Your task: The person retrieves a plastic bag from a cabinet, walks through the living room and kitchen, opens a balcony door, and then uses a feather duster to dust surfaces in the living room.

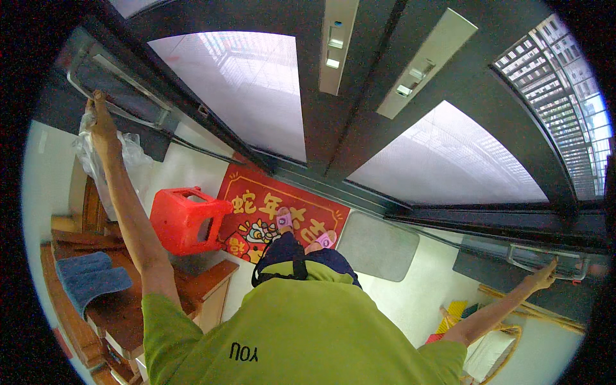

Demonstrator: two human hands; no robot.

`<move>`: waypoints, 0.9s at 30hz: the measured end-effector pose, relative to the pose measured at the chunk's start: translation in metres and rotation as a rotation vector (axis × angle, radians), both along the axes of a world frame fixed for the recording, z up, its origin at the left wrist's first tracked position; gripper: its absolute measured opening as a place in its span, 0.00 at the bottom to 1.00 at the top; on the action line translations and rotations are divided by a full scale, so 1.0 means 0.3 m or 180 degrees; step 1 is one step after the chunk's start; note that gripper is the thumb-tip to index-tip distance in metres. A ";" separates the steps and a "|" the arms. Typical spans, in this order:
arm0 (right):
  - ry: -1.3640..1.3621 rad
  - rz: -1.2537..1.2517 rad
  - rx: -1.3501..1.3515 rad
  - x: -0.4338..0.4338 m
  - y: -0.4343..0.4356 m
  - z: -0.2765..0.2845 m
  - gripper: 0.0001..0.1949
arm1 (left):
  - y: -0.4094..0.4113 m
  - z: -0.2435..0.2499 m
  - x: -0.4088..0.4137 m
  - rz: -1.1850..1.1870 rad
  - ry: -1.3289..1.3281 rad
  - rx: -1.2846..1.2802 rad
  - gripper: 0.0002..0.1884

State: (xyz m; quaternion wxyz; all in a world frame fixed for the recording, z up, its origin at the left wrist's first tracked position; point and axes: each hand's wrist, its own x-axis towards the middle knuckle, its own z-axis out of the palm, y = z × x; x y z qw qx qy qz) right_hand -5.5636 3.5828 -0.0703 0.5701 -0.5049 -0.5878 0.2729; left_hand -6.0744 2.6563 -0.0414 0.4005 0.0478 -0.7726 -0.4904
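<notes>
My left hand (103, 127) is raised at the upper left, its fingers on the lower bar of a rectangular metal frame (137, 120) on a dark panel. A crumpled clear plastic bag (132, 151) hangs around that wrist; whether the hand also grips it is hidden. Far to the right, my right hand (543, 278) has its fingers on the bar of a similar metal frame (522, 262). Between my spread arms stand dark-framed glazed panels (260, 86), with two pale lock plates (337, 62) near the middle.
Under my slippered feet lies a red mat (308, 195) with yellow characters, beside a grey mat (380, 245). A red plastic stool (180, 226) stands to the left. Wooden furniture (216, 281) carries a blue cloth (91, 279). A rope-edged item (491, 353) lies at lower right.
</notes>
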 end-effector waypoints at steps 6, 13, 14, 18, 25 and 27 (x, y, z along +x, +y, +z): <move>-0.0383 0.0090 0.0959 -0.029 -0.099 -0.029 0.18 | 0.123 -0.032 0.068 -0.0227 0.0122 -0.0466 0.20; -0.0467 0.0336 0.0917 -0.196 -0.390 -0.001 0.14 | 0.307 -0.004 0.185 -0.0003 0.0359 -0.1243 0.17; -0.0484 0.0223 0.0826 -0.230 -0.436 0.018 0.14 | 0.324 -0.019 0.189 0.0009 0.0556 -0.1316 0.18; -0.0358 0.0260 0.0902 -0.227 -0.420 -0.029 0.13 | 0.390 -0.013 0.239 0.0017 0.0020 -0.1367 0.19; 0.0670 0.1270 0.0457 -0.303 -0.549 -0.091 0.14 | 0.519 -0.050 0.297 0.0056 0.0365 -0.1373 0.19; 0.0302 0.1077 0.0605 -0.346 -0.626 -0.084 0.15 | 0.573 -0.041 0.325 -0.0118 0.0232 -0.0950 0.20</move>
